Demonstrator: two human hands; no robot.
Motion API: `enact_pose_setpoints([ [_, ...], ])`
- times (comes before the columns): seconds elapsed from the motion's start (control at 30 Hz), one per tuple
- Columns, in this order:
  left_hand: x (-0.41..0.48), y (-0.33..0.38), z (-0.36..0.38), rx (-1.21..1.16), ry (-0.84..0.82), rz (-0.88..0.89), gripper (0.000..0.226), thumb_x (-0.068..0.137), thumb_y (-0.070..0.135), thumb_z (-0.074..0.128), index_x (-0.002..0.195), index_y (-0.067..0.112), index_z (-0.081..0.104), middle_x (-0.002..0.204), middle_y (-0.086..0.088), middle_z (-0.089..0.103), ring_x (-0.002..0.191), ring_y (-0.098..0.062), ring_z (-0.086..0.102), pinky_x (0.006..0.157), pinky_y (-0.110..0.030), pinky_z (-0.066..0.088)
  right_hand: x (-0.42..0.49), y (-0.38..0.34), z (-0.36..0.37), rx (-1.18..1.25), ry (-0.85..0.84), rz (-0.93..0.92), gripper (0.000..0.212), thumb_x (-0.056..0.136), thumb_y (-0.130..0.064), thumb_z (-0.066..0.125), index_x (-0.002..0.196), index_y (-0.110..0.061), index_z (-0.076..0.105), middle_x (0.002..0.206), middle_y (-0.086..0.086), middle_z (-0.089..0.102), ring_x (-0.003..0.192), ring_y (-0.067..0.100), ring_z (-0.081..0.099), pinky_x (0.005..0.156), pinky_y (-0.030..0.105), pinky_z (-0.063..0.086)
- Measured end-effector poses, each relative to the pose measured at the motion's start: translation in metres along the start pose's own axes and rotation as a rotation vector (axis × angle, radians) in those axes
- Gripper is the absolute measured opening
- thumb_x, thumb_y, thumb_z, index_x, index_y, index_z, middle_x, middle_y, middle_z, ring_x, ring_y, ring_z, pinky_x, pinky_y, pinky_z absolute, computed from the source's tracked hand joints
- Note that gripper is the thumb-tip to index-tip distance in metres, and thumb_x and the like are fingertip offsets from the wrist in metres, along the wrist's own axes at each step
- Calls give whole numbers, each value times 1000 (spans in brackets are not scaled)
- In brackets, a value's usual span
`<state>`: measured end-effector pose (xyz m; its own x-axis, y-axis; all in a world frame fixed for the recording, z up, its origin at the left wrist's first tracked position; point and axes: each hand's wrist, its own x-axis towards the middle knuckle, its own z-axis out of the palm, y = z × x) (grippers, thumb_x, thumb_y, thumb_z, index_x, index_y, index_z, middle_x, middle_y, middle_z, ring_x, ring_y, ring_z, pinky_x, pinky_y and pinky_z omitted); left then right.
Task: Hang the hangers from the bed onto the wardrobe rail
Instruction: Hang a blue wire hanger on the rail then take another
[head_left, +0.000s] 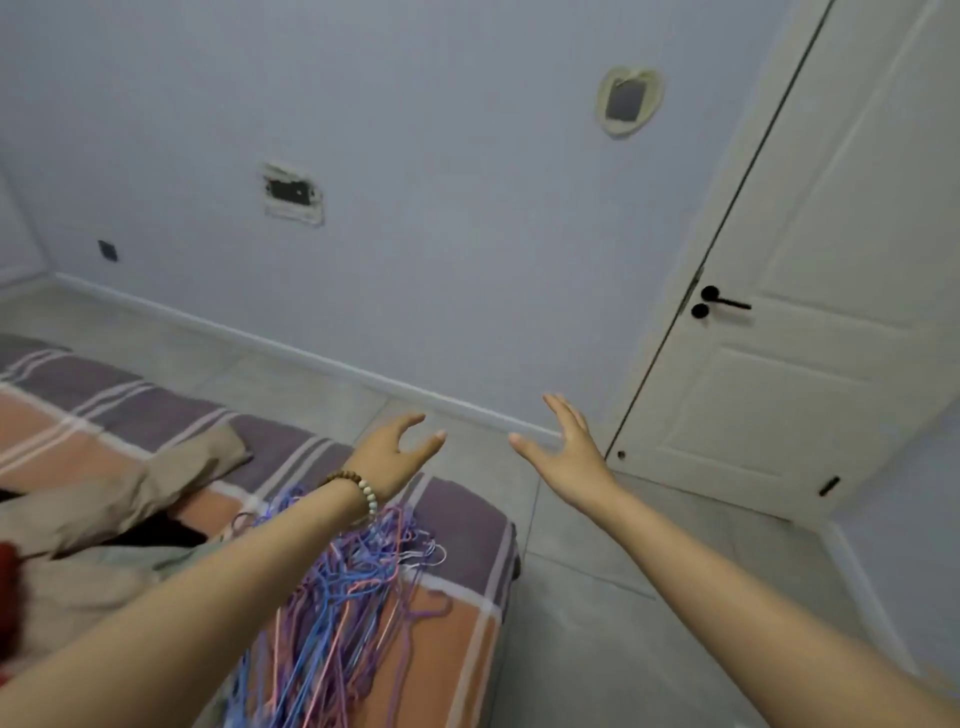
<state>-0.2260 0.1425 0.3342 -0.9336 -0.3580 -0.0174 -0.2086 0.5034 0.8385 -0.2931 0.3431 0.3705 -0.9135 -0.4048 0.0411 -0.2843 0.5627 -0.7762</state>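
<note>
both hands empty and raised out in front: left hand (397, 452) has fingers loosely curved with thumb apart, holding nothing; right hand (563, 449) has fingers straight and spread, holding nothing. beaded bracelet (363, 491) on the left wrist. the hangers (343, 592) lie in a tangled heap on the bed (462, 525), near its foot-end corner, under the left forearm, blue, pink and purple mixed. they look like thin coated wire, so probably light and a bit springy, slick coating, not fragile; main trouble is likely the hooks snagging each other, so pulling one may drag several. best hold is probably at the neck just under the hook, or gather a bunch by the hooks where they point toward the bed end; the long straight bars toward the camera look worse for separating. bed cover is striped purple, orange and white, soft fabric, hangers sink in slightly. beige clothing (119, 499) is crumpled to the left, something red at the left edge, too cut off to tell. floor (597, 597) is grey tile, wall (415, 208) pale grey-blue with an open socket box and a round hole. white door (810, 364) on the right, closed, black handle. wardrobe rail not in view, task looks unstarted from here.
</note>
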Motion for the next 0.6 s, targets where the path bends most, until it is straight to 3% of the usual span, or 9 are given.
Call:
enact_pose_setpoints([
  [0.13, -16, -115, -3, 26, 6, -216, 58, 87, 44, 56, 135, 14, 43, 139, -9, 47, 125, -25, 48, 102, -32, 37, 3, 34, 111, -24, -146, 67, 75, 86, -37, 62, 147, -19, 23, 158, -1, 11, 145, 13, 10, 114, 25, 13],
  [0.3, -41, -233, 7, 3, 0, -455, 64, 87, 42, 55, 140, 9, 37, 146, -10, 38, 133, -26, 39, 110, -37, 32, -9, 80, 223, -15, -297, 172, 75, 85, -33, 65, 147, -16, 25, 156, 2, 15, 144, 15, 16, 114, 27, 17],
  [0.43, -65, -301, 22, -33, 27, -619, 68, 88, 40, 56, 142, 7, 33, 149, -12, 33, 137, -27, 33, 112, -35, 29, -22, 119, 293, -3, -362, 224, 73, 81, -28, 70, 142, -12, 34, 149, 7, 32, 138, 22, 33, 115, 36, 26],
  [0.6, -81, -358, 44, -131, 152, -749, 56, 89, 27, 58, 135, 1, 41, 141, -17, 43, 130, -30, 41, 104, -32, 32, -38, 165, 367, 138, -406, 393, 71, 78, -20, 73, 139, -10, 38, 142, 11, 44, 132, 25, 42, 110, 40, 35],
])
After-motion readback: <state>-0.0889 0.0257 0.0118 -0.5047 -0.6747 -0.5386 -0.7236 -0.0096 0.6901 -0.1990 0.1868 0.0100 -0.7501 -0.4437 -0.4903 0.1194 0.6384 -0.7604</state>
